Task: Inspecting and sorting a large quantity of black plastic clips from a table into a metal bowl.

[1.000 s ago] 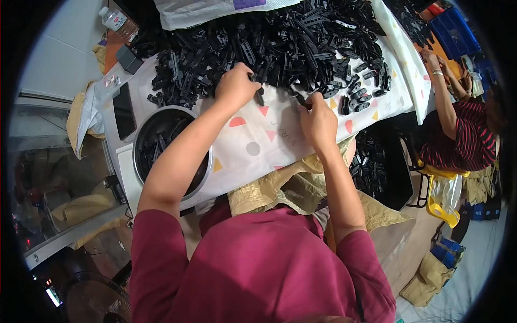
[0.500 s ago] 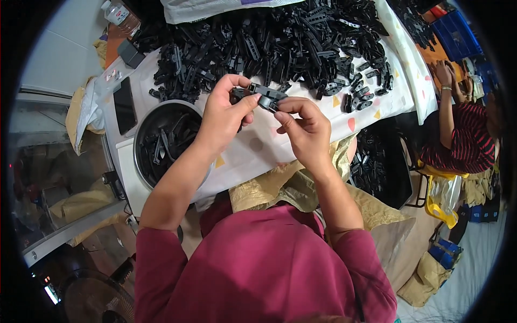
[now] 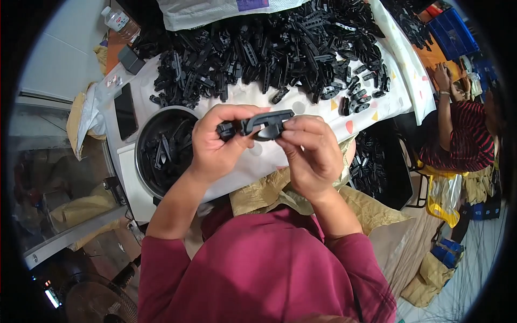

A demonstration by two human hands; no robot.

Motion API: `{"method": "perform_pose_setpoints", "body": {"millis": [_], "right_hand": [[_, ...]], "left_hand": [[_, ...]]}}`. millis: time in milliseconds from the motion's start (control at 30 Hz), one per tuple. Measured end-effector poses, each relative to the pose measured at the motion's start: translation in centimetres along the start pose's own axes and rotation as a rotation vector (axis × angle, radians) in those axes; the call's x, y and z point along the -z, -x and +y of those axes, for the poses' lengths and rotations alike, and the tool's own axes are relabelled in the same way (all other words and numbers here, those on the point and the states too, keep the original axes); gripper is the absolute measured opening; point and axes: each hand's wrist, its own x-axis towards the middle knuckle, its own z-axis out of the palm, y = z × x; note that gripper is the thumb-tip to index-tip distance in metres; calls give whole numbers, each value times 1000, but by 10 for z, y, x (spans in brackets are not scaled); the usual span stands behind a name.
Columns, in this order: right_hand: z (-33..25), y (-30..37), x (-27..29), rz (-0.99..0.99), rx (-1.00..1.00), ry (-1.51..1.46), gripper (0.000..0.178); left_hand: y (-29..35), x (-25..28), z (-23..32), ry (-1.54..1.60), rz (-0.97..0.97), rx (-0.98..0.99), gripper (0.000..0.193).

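Above the near part of the patterned tablecloth (image 3: 328, 121), my two hands hold a black plastic part (image 3: 267, 119) between them. It has a long curved arm and a rounded piece below. My left hand (image 3: 212, 148) is closed around its left end, thumb underneath. At the other end, the fingertips and thumb of my right hand (image 3: 316, 153) pinch it. A big heap of similar black plastic parts (image 3: 247, 54) covers the far side of the table. Left of my left hand stands a round metal-rimmed bowl (image 3: 139, 153) with more black parts inside.
A dark phone (image 3: 125, 112) lies left of the bowl, with a plastic bottle (image 3: 121, 22) farther back. A white sack (image 3: 210, 13) lies behind the heap. Below the table's right side, a black bin (image 3: 403, 185) holds small parts. A co-worker in a striped shirt (image 3: 463, 137) sits at the right.
Both hands have come nearer to me with the black plastic part. The part has turned, so its long curved arm now lies level on top.
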Motion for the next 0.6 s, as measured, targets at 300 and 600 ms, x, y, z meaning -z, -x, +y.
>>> {"method": "perform_pose_setpoints", "body": {"millis": [300, 600], "right_hand": [[-21, -6, 0, -10, -188, 173, 36], [-6, 4, -6, -172, -141, 69, 30]], "left_hand": [[1, 2, -7, 43, -143, -178, 33], [10, 7, -4, 417, -109, 116, 31]]}}
